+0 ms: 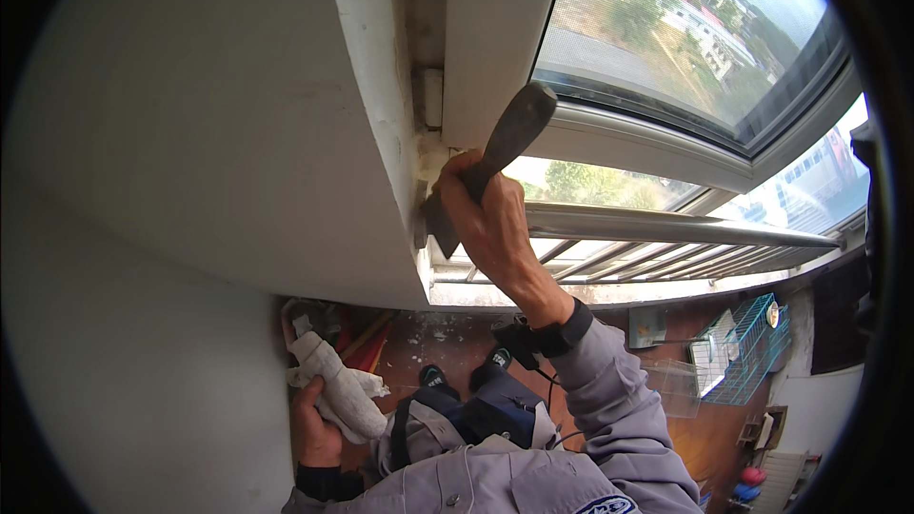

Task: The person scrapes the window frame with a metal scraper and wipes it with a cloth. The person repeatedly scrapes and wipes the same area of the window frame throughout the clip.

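Observation:
My right hand [489,218] grips a scraper [520,125] by its dark handle, which slants up to the right. The wide blade [444,232] points down at the corner of the window recess, beside the round end flange [421,214] of a metal rail [643,221]. Whether the blade touches the flange or the wall, I cannot tell. Lower left, my left hand [316,428] holds a bundled white cloth [339,389], with its fingers mostly hidden behind it. The wall edge [364,78] beside the window frame is chipped and stained.
An open window sash [657,132] with a screen juts inward at upper right. Metal bars [628,260] run below the rail. A teal wire cage [742,350] stands on the brown floor [418,343], which has white flecks. A plain wall [186,157] fills the left.

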`<action>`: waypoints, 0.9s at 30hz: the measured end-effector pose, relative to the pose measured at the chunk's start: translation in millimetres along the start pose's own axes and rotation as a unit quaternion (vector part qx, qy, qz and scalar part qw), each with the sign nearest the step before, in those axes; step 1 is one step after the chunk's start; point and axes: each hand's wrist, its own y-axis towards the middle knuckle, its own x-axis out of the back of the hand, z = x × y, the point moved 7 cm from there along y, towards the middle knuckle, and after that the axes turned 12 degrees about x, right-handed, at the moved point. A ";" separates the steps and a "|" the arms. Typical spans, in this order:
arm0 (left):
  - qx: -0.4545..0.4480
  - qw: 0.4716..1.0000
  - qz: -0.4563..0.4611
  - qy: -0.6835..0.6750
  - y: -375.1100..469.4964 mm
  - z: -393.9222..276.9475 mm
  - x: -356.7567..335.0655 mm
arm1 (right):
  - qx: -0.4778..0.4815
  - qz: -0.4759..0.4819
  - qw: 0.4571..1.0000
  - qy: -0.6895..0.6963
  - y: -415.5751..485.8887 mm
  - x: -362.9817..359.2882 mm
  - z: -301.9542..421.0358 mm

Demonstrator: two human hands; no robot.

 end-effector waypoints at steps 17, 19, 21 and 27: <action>-0.007 1.000 -0.008 -0.015 -1.7 2.4 2.3 | 0.246 0.185 0.934 -0.183 -10.4 6.0 45.1; -0.002 1.000 -0.006 -0.015 -2.2 2.7 -1.4 | 0.255 0.172 0.929 -0.208 -7.6 6.7 46.8; 0.004 1.000 -0.007 -0.014 -4.0 2.8 -3.7 | 0.251 0.174 0.920 -0.245 -5.9 5.4 44.8; -0.008 1.000 -0.008 -0.005 -6.3 1.0 -4.8 | 0.223 0.140 0.943 -0.203 -6.9 12.2 38.1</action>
